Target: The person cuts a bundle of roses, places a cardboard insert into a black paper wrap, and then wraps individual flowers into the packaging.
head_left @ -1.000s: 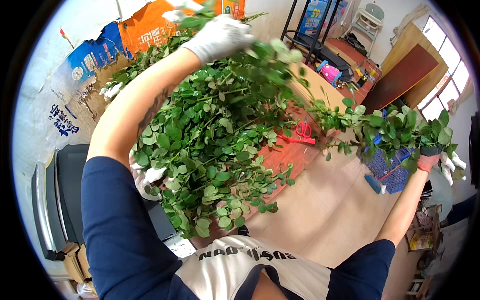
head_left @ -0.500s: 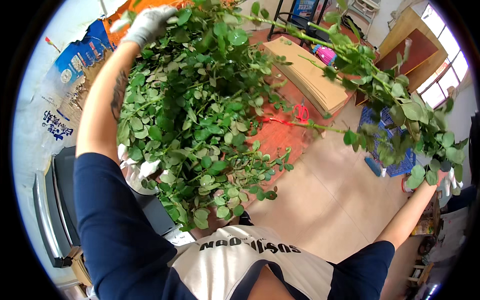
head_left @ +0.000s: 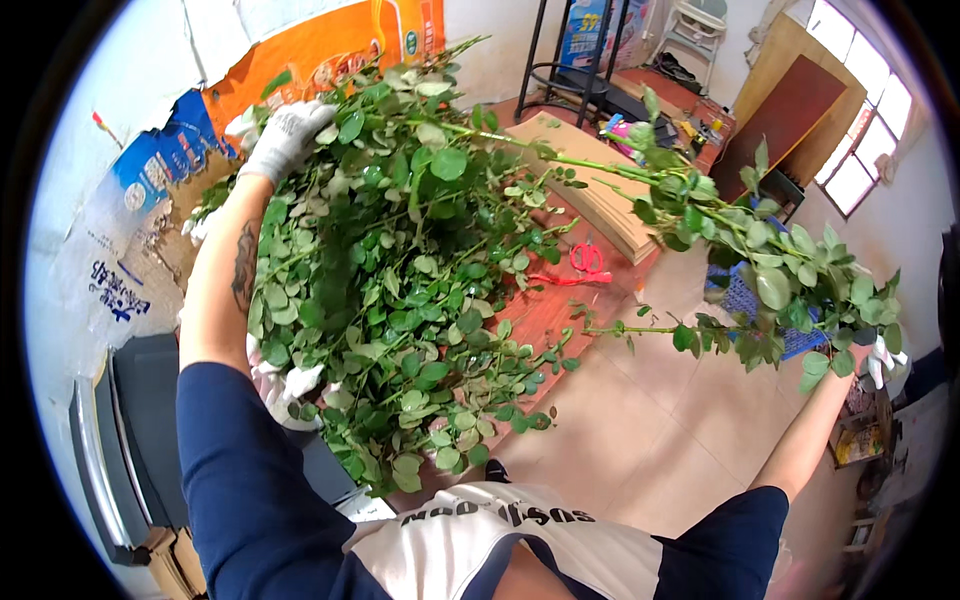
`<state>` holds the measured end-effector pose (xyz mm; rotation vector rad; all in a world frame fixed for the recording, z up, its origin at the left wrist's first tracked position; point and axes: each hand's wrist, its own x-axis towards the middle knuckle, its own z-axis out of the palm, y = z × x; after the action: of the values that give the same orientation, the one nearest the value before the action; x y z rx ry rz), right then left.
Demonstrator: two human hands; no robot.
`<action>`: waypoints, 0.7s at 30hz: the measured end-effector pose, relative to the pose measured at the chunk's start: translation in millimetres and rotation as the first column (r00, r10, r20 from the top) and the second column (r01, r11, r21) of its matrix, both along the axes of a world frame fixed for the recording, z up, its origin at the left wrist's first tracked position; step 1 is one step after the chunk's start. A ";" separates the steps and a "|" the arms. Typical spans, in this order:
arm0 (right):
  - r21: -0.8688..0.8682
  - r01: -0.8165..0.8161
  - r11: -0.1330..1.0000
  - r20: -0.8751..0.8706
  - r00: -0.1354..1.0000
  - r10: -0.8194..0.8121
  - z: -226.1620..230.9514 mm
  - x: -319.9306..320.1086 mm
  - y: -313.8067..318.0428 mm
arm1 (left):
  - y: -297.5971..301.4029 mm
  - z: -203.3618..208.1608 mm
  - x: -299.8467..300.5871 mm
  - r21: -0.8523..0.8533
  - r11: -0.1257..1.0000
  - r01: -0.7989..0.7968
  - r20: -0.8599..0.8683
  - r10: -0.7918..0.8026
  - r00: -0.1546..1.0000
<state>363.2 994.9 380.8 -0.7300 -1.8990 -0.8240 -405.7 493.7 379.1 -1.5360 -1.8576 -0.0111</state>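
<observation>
A large heap of leafy green rose stems covers the red table, with white blooms along its left edge. At the heap's far left, my left hand, in a whitish glove, is closed among stems, its fingertips partly behind leaves; a pale bloom shows just beyond it. Out at the far right, my right hand, also gloved, holds a long bunch of rose stems with its fingers mostly hidden by leaves. The bunch's cut ends reach left over the table. Red-handled scissors lie beside the heap.
A stack of brown cardboard sheets lies at the table's far side. Under the raised bunch stands a blue plastic basket on the tiled floor. A black metal stand is behind the table. Left is a dark padded chair.
The whole view has shifted, showing more of the far wall. My left hand sits a little nearer. The right-hand bunch's lower stem has swung right, away from the scissors.
</observation>
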 end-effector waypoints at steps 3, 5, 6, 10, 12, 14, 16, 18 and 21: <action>-0.073 -0.139 0.988 -0.048 0.990 0.136 -8.4 -0.8 3.6 | 26.6 -0.3 37.5 0.068 0.996 0.062 0.069 -0.066 0.995; -0.167 -0.349 0.922 -0.133 0.935 0.330 -21.7 -16.4 14.4 | 55.2 3.5 77.1 0.157 0.980 0.119 0.028 -0.125 0.992; -0.171 -0.393 0.904 -0.131 0.918 0.374 -23.6 -28.6 18.0 | 63.9 11.6 93.1 0.132 0.989 0.068 0.019 -0.071 0.997; 0.181 0.092 0.979 0.153 0.981 -0.121 -4.3 -35.5 -1.6 | 54.2 17.0 92.7 -0.007 1.000 -0.022 -0.174 0.020 0.985; 0.151 0.103 0.983 0.128 0.984 -0.123 -2.3 -24.4 -9.0 | 22.6 -5.1 54.0 0.004 0.998 -0.062 -0.147 0.062 0.987; 0.099 0.102 0.990 0.081 0.991 -0.111 -0.5 -10.9 -19.4 | 0.8 -29.9 38.3 0.022 0.997 -0.078 -0.066 0.080 0.995; 0.045 0.077 0.996 0.041 0.996 -0.078 -0.3 -9.5 -26.0 | -9.5 -51.9 26.2 0.034 0.995 -0.093 0.001 0.093 0.996; -0.006 0.051 0.999 -0.011 0.999 -0.051 -2.3 -4.9 -33.5 | -26.4 -65.7 22.1 0.085 0.996 -0.030 0.016 0.029 0.999; -0.069 0.035 0.997 -0.151 0.987 -0.045 -9.6 31.1 -51.6 | -63.9 -76.3 -5.5 0.009 0.974 -0.226 0.102 0.224 0.969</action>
<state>394.3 943.3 371.2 -0.8501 -1.7864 -0.7113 -411.3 429.8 302.8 -1.3236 -2.0965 -0.0028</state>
